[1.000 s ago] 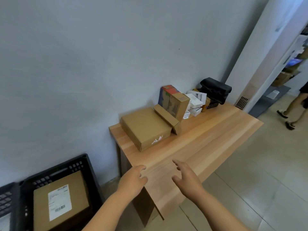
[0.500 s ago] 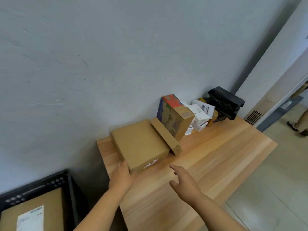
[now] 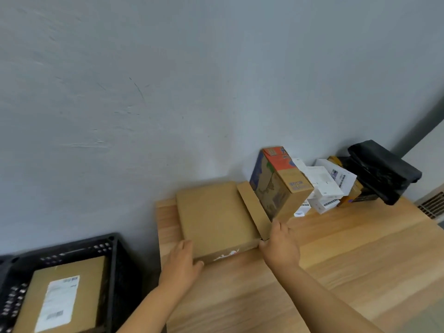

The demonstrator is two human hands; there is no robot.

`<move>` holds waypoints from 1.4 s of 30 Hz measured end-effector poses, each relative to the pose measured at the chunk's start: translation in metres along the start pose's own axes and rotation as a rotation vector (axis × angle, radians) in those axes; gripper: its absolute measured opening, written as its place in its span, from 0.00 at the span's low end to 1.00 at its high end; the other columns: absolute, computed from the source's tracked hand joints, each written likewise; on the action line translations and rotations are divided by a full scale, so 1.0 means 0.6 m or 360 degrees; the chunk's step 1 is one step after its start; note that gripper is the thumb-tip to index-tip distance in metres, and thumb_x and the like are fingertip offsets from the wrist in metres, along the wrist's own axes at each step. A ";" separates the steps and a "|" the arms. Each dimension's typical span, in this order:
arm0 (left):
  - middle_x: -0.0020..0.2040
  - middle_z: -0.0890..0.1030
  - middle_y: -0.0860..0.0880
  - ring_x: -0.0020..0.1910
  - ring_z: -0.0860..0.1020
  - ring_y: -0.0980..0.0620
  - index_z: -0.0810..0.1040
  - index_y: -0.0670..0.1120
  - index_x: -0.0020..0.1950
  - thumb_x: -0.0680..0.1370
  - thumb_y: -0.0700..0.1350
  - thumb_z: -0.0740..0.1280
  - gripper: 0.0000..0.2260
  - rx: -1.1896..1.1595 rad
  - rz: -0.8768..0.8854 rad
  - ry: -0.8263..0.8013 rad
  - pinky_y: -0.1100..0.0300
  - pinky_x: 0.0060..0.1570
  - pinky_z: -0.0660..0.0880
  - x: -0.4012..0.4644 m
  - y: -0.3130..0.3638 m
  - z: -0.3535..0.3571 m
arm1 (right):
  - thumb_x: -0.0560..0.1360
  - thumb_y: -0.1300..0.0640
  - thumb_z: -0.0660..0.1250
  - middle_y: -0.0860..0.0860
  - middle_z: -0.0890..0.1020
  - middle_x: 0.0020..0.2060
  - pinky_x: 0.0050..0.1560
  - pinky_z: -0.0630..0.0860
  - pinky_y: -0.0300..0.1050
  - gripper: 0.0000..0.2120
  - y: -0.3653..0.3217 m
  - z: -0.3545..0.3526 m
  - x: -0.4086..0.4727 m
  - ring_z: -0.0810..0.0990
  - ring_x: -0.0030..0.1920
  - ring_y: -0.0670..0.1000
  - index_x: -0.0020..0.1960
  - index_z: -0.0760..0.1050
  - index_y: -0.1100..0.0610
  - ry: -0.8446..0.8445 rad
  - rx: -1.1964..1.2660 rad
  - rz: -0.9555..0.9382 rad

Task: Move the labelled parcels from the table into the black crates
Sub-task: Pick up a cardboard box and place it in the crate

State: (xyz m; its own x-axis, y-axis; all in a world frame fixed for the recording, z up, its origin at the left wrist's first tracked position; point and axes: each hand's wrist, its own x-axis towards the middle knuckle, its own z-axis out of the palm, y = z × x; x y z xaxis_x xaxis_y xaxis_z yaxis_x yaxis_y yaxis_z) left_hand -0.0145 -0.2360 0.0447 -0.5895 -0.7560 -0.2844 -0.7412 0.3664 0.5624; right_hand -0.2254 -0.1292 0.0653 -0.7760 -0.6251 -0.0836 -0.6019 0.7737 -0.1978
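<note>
Nearest, at the lower left, a black crate (image 3: 113,272) stands on the floor beside the counter (image 3: 336,272) and already holds a brown parcel with a white shipping label (image 3: 60,299) lying flat, label up. On the counter's near left end, the left hand (image 3: 181,263) rests against the near left corner of a flat cardboard parcel (image 3: 216,219), fingers fairly straight along its side and thumb at the front edge; the right hand (image 3: 280,246) presses the opposite near corner, fingers curving round it, so the grip of both hands brackets the box without lifting it. The parcel lies flat on the counter with its far edge close to the grey wall (image 3: 168,92); no label shows on its top face, only a white and red mark on the front side. It looks like stiff corrugated card, wide and shallow, probably light, and its matte surface should not slip; taking it by two opposite sides or corners, as here, seems the sound hold, since one hand would struggle to span it. A narrow cardboard flap (image 3: 253,210) leans along its right side, just beside the right hand, and may shift when the box moves. Behind that stands a tilted printed carton (image 3: 280,186), then a heap of small white boxes (image 3: 324,186), and farthest a folded black bag (image 3: 382,171) against the wall.
</note>
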 end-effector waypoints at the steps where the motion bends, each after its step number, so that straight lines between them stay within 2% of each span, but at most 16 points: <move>1: 0.69 0.66 0.48 0.67 0.67 0.50 0.63 0.46 0.72 0.77 0.49 0.64 0.24 0.0015 -0.0023 0.0010 0.60 0.63 0.66 0.000 0.007 0.002 | 0.73 0.49 0.65 0.52 0.72 0.62 0.55 0.73 0.47 0.28 0.002 0.000 0.011 0.70 0.63 0.54 0.69 0.60 0.56 -0.0047 -0.0006 0.0006; 7: 0.71 0.65 0.49 0.69 0.65 0.50 0.60 0.47 0.74 0.78 0.51 0.63 0.26 -0.0001 -0.0139 0.0077 0.61 0.66 0.64 -0.005 0.059 0.029 | 0.73 0.45 0.65 0.53 0.79 0.54 0.45 0.73 0.44 0.31 0.032 0.004 0.058 0.78 0.55 0.55 0.70 0.60 0.56 -0.0252 -0.0018 -0.0086; 11: 0.69 0.66 0.50 0.69 0.65 0.51 0.62 0.48 0.73 0.78 0.50 0.62 0.24 -0.0017 -0.0130 0.0128 0.61 0.65 0.64 -0.015 0.104 0.045 | 0.74 0.49 0.64 0.53 0.80 0.50 0.44 0.74 0.43 0.18 0.051 -0.010 0.075 0.80 0.51 0.55 0.60 0.69 0.58 -0.0305 0.0026 -0.0159; 14: 0.68 0.67 0.51 0.68 0.66 0.52 0.63 0.49 0.72 0.78 0.50 0.62 0.23 -0.0009 -0.0115 0.0145 0.61 0.64 0.66 -0.021 0.128 0.044 | 0.74 0.53 0.64 0.54 0.80 0.48 0.41 0.71 0.42 0.11 0.061 -0.028 0.087 0.80 0.48 0.55 0.54 0.72 0.58 -0.0268 0.0198 -0.0163; 19: 0.70 0.65 0.52 0.67 0.67 0.53 0.61 0.49 0.74 0.78 0.50 0.62 0.25 -0.0061 -0.0113 0.0227 0.63 0.63 0.66 -0.038 0.151 0.025 | 0.74 0.54 0.64 0.51 0.77 0.42 0.37 0.68 0.42 0.08 0.072 -0.072 0.087 0.76 0.41 0.53 0.50 0.71 0.56 -0.0152 0.0380 -0.0188; 22: 0.72 0.64 0.51 0.68 0.67 0.52 0.60 0.49 0.75 0.78 0.50 0.63 0.26 -0.0076 -0.0118 0.0257 0.61 0.63 0.67 -0.043 0.161 0.005 | 0.73 0.55 0.65 0.49 0.76 0.38 0.31 0.67 0.41 0.05 0.067 -0.110 0.081 0.74 0.36 0.49 0.46 0.70 0.54 -0.0050 0.0534 -0.0246; 24: 0.72 0.63 0.50 0.70 0.65 0.52 0.59 0.49 0.75 0.78 0.49 0.63 0.26 -0.0072 -0.0103 0.0282 0.61 0.65 0.66 -0.046 0.170 -0.012 | 0.72 0.55 0.66 0.48 0.78 0.35 0.31 0.70 0.41 0.05 0.059 -0.137 0.077 0.76 0.34 0.48 0.45 0.73 0.54 0.0012 0.0695 -0.0271; 27: 0.73 0.63 0.49 0.71 0.64 0.50 0.59 0.48 0.76 0.79 0.49 0.62 0.27 -0.0054 -0.0038 0.0354 0.61 0.67 0.63 -0.048 0.185 -0.045 | 0.70 0.56 0.67 0.48 0.81 0.36 0.34 0.74 0.42 0.05 0.040 -0.179 0.068 0.78 0.37 0.47 0.46 0.76 0.54 -0.0019 0.0987 -0.0270; 31: 0.73 0.65 0.49 0.69 0.67 0.51 0.60 0.48 0.75 0.79 0.50 0.62 0.26 -0.0028 -0.0008 0.0478 0.58 0.66 0.66 -0.050 0.200 -0.102 | 0.72 0.57 0.68 0.48 0.82 0.41 0.43 0.80 0.44 0.06 0.015 -0.224 0.051 0.81 0.42 0.47 0.49 0.78 0.53 -0.0298 0.1555 -0.0140; 35: 0.72 0.67 0.49 0.68 0.69 0.50 0.62 0.47 0.74 0.79 0.49 0.61 0.23 -0.0128 -0.0041 0.0638 0.56 0.64 0.68 -0.057 0.207 -0.168 | 0.75 0.63 0.66 0.59 0.83 0.47 0.50 0.81 0.50 0.04 -0.010 -0.252 0.029 0.83 0.49 0.56 0.49 0.77 0.63 -0.0721 0.2285 0.0037; 39: 0.68 0.73 0.47 0.65 0.72 0.48 0.66 0.45 0.72 0.81 0.51 0.59 0.21 -0.0549 0.0001 0.0760 0.56 0.61 0.69 -0.074 0.222 -0.232 | 0.77 0.66 0.61 0.62 0.83 0.46 0.45 0.83 0.49 0.07 -0.036 -0.275 0.005 0.84 0.44 0.58 0.51 0.76 0.68 -0.0971 0.2705 -0.0102; 42: 0.57 0.78 0.49 0.56 0.76 0.49 0.71 0.44 0.68 0.81 0.50 0.59 0.18 -0.0884 0.0103 0.0850 0.53 0.58 0.73 -0.093 0.238 -0.274 | 0.77 0.67 0.59 0.61 0.84 0.44 0.43 0.83 0.49 0.08 -0.057 -0.287 -0.011 0.85 0.41 0.57 0.51 0.76 0.68 -0.1123 0.2845 -0.0226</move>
State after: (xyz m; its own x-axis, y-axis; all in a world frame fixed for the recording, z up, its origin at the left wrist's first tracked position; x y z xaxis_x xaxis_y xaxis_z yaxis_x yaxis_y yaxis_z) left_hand -0.0347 -0.2306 0.2685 -0.2870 -0.9531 0.0962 -0.3577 0.1998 0.9122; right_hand -0.2324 -0.1338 0.2409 -0.2655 -0.9412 -0.2089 0.5736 0.0200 -0.8189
